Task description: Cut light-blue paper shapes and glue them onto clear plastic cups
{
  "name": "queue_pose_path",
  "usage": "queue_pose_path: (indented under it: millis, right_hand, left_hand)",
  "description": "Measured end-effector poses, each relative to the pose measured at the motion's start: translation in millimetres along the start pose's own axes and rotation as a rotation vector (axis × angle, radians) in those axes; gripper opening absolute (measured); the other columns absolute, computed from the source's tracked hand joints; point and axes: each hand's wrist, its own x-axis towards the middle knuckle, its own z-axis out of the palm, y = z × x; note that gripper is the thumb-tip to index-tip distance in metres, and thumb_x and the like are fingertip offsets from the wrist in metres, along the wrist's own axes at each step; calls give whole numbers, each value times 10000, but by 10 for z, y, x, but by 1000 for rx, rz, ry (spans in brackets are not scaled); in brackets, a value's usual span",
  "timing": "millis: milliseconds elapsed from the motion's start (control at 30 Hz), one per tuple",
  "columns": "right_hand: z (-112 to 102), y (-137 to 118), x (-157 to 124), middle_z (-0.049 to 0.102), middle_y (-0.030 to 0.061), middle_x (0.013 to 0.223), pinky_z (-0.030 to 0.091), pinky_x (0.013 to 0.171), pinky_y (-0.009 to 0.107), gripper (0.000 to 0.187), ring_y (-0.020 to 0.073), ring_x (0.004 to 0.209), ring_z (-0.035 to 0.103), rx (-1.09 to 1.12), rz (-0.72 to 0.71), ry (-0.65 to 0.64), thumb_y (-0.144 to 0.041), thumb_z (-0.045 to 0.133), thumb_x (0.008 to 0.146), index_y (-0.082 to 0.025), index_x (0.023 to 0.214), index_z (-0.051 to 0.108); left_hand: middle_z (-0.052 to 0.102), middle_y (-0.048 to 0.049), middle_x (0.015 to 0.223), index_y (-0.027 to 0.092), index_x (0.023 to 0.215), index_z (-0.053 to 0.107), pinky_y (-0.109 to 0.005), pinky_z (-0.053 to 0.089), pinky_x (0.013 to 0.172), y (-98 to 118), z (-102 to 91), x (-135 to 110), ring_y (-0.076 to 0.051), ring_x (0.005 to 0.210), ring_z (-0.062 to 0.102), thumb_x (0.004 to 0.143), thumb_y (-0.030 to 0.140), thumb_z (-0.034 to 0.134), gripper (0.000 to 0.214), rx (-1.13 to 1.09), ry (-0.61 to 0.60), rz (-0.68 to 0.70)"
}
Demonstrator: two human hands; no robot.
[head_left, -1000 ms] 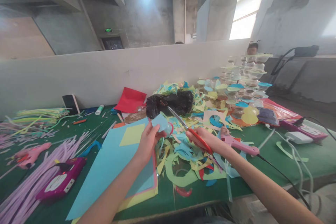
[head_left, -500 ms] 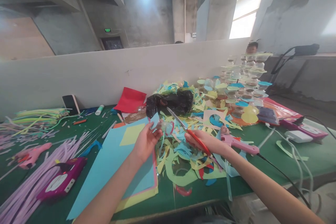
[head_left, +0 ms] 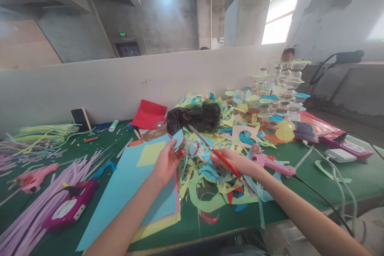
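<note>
My left hand point(head_left: 168, 160) is closed on a clear plastic cup-like piece point(head_left: 191, 147) with blue paper point(head_left: 178, 137) at one end; the paper stands up beside my thumb. My right hand point(head_left: 229, 161) grips scissors point(head_left: 207, 142) with red-orange handles. Their blades point up and left, past the plastic piece, and look nearly closed. Below both hands lies a heap of paper offcuts point(head_left: 207, 200), mostly blue, yellow and green. Under my left forearm is a stack of coloured paper sheets point(head_left: 132, 184) with blue on top.
A pink glue gun point(head_left: 274, 165) lies by my right forearm, its cord trailing off the table. Stacked clear plastic pieces point(head_left: 285, 88) with paper discs stand back right. A black plastic bag point(head_left: 195, 118) sits behind the offcuts. Lilac strips point(head_left: 60, 192) and another pink glue gun point(head_left: 40, 178) lie left.
The scissors' blade tips have shifted slightly left. The blue paper and plastic piece in my left hand have turned a little; both arms stay almost in place.
</note>
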Motion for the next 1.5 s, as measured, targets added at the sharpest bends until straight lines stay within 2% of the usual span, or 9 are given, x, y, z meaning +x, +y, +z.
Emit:
queue_pose_path:
  millis: [267,500,700,800,933,1200,1367,1500]
  right_hand:
    - [6,3,13,407,-42,606,290,541,268,544,118,543,351,-21,2,1,-727,441,856,-214,677,402]
    - [8,-8,9,408,-44,608,292,539,267,540,118,544,361,-23,8,17,-723,443,860,-216,680,393]
    - [17,-27,16,385,-54,604,290,527,264,535,116,531,365,-51,41,33,-732,428,861,-223,708,373]
    - [14,-36,17,401,-53,614,286,531,269,540,118,539,359,-101,50,22,-747,440,844,-222,733,384]
    - [-2,-59,-12,414,-48,654,301,552,276,548,124,577,363,-141,34,-38,-763,457,822,-221,769,392]
    - [-20,-27,-37,405,-46,688,333,587,287,523,131,610,356,-160,-17,-56,-743,443,845,-229,782,364]
    - [-13,-6,-26,448,-36,696,331,590,286,503,142,615,400,-172,-5,-43,-722,459,851,-230,787,374]
    - [-9,-32,-23,465,-28,710,332,596,286,495,145,630,418,-159,7,-37,-710,462,856,-223,794,398]
  left_hand:
    - [682,-87,830,134,835,546,-269,540,561,-15,-27,18,-121,548,567,842,155,576,37,37,27,1]
    - [656,-72,800,131,847,578,-261,520,574,-33,-47,25,-116,561,554,826,199,602,75,92,21,5]
    - [600,9,804,183,910,576,-256,506,647,-74,-71,11,-109,628,556,787,308,695,212,272,-106,155]
    - [599,8,853,195,915,589,-253,494,673,-92,-69,-1,-111,692,552,788,336,699,220,338,-135,221]
    - [614,-6,942,216,973,616,-250,483,681,-107,-73,-1,-129,798,556,784,369,696,256,429,-105,307]
    - [612,-30,946,218,1033,610,-261,471,694,-99,-106,13,-149,799,563,815,438,636,311,673,-50,467]
    - [554,5,809,227,1021,600,-232,410,628,-34,-78,-49,-128,685,485,820,425,651,287,875,14,537]
    - [503,20,728,232,991,616,-225,358,574,-14,-41,-96,-122,616,425,822,416,661,254,862,-17,542]
